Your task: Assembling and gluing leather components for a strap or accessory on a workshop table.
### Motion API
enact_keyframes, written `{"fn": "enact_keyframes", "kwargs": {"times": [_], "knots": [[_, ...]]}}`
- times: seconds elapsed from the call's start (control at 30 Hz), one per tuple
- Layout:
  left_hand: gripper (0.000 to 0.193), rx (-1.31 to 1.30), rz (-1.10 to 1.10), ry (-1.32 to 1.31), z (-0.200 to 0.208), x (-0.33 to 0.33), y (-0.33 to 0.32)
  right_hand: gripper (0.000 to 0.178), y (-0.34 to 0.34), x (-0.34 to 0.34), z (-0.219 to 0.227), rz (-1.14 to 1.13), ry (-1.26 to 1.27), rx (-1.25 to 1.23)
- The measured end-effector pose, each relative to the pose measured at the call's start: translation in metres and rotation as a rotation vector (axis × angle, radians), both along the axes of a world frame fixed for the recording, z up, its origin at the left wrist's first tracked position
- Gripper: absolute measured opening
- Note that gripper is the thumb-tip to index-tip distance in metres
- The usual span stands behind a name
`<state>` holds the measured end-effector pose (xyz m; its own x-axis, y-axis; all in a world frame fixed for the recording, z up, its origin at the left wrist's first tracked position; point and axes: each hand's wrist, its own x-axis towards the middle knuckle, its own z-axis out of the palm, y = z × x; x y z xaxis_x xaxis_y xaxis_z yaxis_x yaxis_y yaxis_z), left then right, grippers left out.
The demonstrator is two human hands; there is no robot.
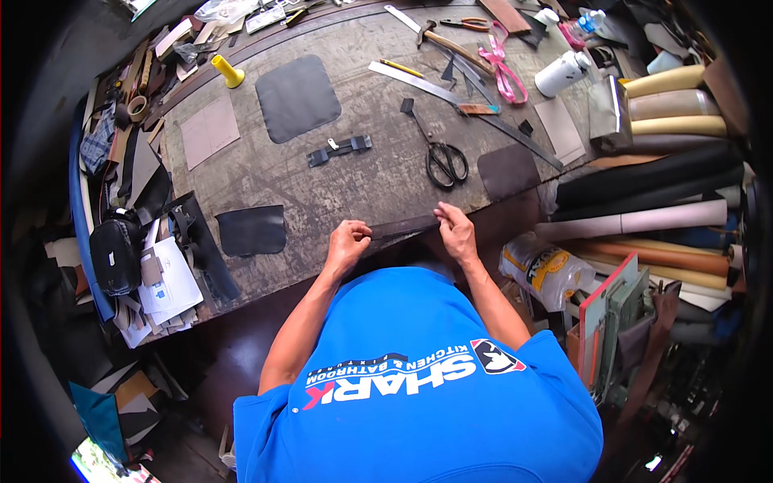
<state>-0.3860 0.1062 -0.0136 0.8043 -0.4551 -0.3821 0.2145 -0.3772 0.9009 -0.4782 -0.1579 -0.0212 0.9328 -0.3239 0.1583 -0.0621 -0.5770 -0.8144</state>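
Note:
At the near edge of the worktable (pixel 314 193), a narrow dark strip (pixel 405 229), apparently leather or fabric, stretches between my two hands. My left hand (pixel 349 245) pinches its left end, fingers closed. The other end is between the closed fingertips of my right hand (pixel 456 231). Beyond the strip lies a short black zipper piece (pixel 339 150) with a light-coloured pull. Black-handled scissors (pixel 445 163) rest farther right. Dark cut panels lie around: a large one (pixel 298 98) at the back, a smaller one (pixel 252 231) at left and a brownish one (pixel 509 172) at right.
A long metal ruler (pixel 515 135), a hammer (pixel 451 44), pliers (pixel 465 23) and a white bottle (pixel 561 73) lie or stand toward the back right. Rolls of material (pixel 644 197) are stacked at right. A black pouch (pixel 115 253) and papers (pixel 169 283) crowd the left edge.

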Motion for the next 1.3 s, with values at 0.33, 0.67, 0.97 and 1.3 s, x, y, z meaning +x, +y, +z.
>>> {"fn": "enact_keyframes", "kwargs": {"times": [0.33,0.67,0.97,1.3], "knots": [[0.026,0.235,-0.007,-0.249,-0.016,-0.011,-0.005,0.025,0.01,-0.018,-0.007,-0.393,0.337,0.255],[0.015,0.06,-0.011,0.209,-0.005,-0.014,-0.015,0.023,0.017,-0.013,-0.019,-0.471,0.318,0.578],[0.014,-0.025,0.059,0.205,-0.02,-0.015,-0.055,0.014,-0.024,-0.057,-0.012,-0.652,0.276,0.573],[0.014,0.064,0.062,0.114,-0.01,-0.011,-0.07,0.014,-0.167,-0.132,-0.005,-0.934,0.173,0.476]]}}
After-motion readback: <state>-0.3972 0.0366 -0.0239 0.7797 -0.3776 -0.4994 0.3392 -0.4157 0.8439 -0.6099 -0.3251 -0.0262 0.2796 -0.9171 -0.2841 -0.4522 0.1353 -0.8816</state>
